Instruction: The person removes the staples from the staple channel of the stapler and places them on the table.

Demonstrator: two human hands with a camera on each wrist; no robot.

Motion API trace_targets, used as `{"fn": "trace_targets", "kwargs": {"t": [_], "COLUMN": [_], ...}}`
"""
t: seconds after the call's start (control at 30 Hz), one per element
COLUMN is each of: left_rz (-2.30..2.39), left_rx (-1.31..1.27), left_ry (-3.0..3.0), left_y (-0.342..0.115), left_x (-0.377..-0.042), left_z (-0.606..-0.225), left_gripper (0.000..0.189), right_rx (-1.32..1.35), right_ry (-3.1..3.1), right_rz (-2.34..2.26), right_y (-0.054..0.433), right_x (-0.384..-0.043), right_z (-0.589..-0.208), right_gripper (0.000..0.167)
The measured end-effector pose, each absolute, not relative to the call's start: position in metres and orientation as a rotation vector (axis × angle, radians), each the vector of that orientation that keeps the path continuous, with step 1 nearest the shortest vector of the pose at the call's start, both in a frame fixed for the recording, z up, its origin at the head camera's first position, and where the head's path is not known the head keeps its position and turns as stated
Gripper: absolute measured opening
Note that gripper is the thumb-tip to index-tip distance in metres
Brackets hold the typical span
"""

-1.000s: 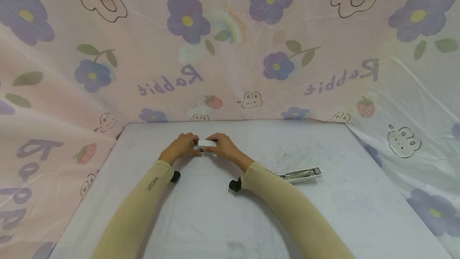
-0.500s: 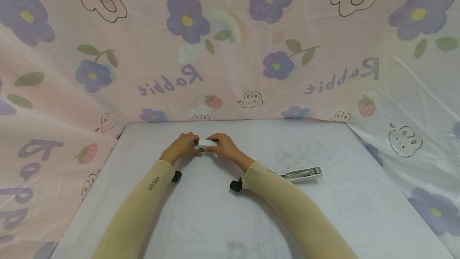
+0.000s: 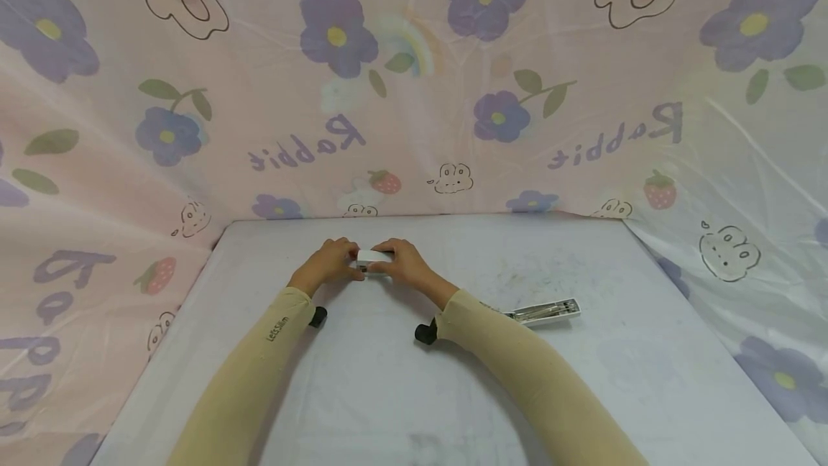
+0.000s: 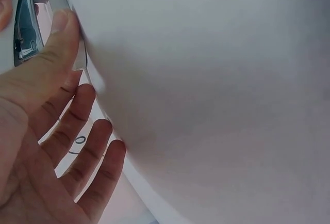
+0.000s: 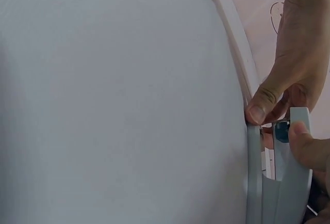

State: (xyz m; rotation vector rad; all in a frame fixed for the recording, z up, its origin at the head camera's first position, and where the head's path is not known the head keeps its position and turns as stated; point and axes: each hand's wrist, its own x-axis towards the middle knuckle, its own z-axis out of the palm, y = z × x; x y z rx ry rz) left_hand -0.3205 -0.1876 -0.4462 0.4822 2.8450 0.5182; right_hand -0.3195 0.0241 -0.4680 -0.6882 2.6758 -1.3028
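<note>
A white stapler [image 3: 370, 257] stands on the table between both hands, its short front end toward the left. In the right wrist view the stapler [image 5: 291, 188] shows a gap between its upper arm and base, with metal inside. My left hand [image 3: 326, 265] pinches the front end of the base, thumb on the near side, while its other fingers reach out loosely in the left wrist view. My right hand [image 3: 406, 263] grips the upper arm, with the thumb [image 5: 304, 146] against its near side. Its fingers are mostly hidden behind the stapler.
A long narrow white holder [image 3: 546, 313] with metal pieces lies at the right, partly hidden behind the right sleeve [image 3: 517, 358]. Black wrist cameras [image 3: 425, 334] hang under both forearms. Patterned cloth [image 3: 414, 106] rises behind the white table [image 3: 369, 387] and along its sides.
</note>
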Motion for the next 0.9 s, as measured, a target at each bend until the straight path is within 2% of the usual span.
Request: {"fn": "trace_targets", "kwargs": {"t": [0.23,0.47,0.7,0.9], "left_rz": [0.511,0.486,0.48,0.475], "left_rx": [0.48,0.46,0.458,0.465], "left_ry": [2.839,2.838,2.85,2.871], "left_y": [-0.185,-0.189,-0.184,-0.183], "left_x": [-0.319,-0.319,-0.313,-0.312], "left_z": [-0.444,-0.442,-0.444,-0.443], "left_gripper": [0.05,0.046,0.043,0.043], "right_rx": [-0.684,-0.559,-0.704,-0.849], "right_ry": [2.68,2.583,2.67,2.7], "right_rz": [-1.323,-1.483,-1.322,-1.26], "right_y": [0.026,0.029,0.033,0.04], "right_x": [-0.32,-0.324,-0.328,-0.331], "right_z": [-0.468,-0.469,-0.469,-0.454], "right_gripper": [0.044,0.046,0.045,0.042]}}
